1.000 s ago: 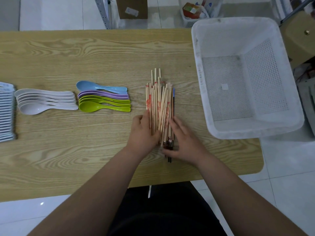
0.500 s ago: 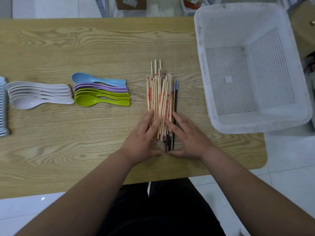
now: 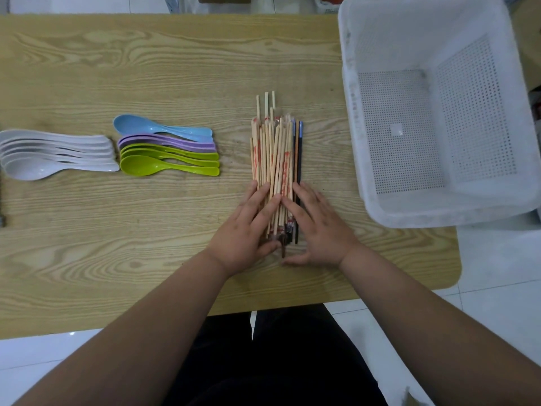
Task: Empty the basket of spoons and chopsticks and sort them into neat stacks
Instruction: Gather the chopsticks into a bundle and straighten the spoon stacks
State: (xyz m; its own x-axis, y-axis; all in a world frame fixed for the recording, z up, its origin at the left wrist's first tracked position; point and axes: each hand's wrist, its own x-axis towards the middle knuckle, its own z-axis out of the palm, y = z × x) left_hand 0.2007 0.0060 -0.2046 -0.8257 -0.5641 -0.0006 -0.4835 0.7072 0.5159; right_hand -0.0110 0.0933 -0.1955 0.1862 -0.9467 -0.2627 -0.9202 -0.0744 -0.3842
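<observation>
A bundle of wooden chopsticks (image 3: 273,153) with a few dark ones on its right side lies lengthwise on the wooden table (image 3: 146,68). My left hand (image 3: 248,227) and my right hand (image 3: 317,227) lie flat on the bundle's near end, fingers straight, pressing it from both sides. Left of the bundle sits a stack of blue, purple and green spoons (image 3: 167,148), and further left a stack of white spoons (image 3: 55,153). The white perforated basket (image 3: 363,142) at the right holds nothing visible.
The basket overhangs the table's right edge. A dark object (image 3: 2,200) shows at the far left edge of the view. Boxes stand on the floor beyond the table's far side.
Both hands have gone from cupping the bundle's near end to lying flat on it with straight fingers. The bundle looks tighter. The view shifted slightly.
</observation>
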